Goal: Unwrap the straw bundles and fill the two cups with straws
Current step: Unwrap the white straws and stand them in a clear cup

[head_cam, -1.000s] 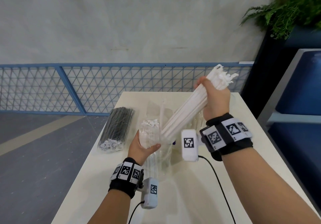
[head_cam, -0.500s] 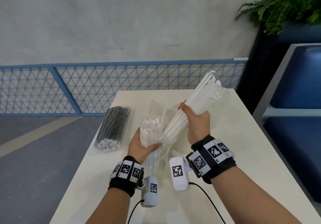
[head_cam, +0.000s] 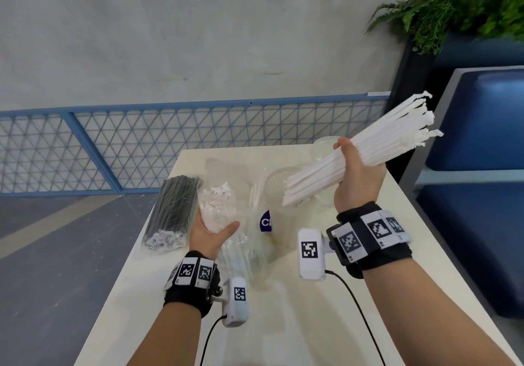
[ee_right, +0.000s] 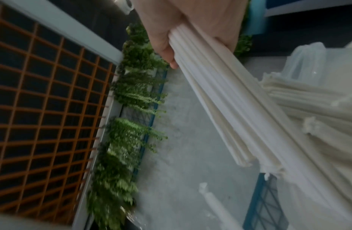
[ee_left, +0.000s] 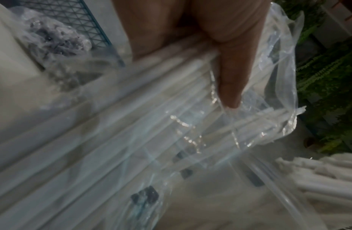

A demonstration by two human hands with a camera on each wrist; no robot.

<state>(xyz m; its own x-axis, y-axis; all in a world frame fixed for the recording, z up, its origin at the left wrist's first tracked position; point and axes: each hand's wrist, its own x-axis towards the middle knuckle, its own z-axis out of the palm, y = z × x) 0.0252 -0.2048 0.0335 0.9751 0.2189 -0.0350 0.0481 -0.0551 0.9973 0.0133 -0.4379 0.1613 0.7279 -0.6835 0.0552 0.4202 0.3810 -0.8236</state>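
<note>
Two clear plastic cups (head_cam: 276, 187) stand on our cream table (head_cam: 312, 323), partly hidden behind the loose white straws (head_cam: 365, 155) our right hand (head_cam: 357, 179) clutches in a fist, raised above them and tilted up to the right. Our left hand (head_cam: 208, 232) curls around the opened clear bag of white straws (head_cam: 226, 223), thumb (ee_left: 230, 80) pressed on the plastic, holding it on the table. Just left of that lies a sealed pack of black straws (head_cam: 173, 209), untouched.
</note>
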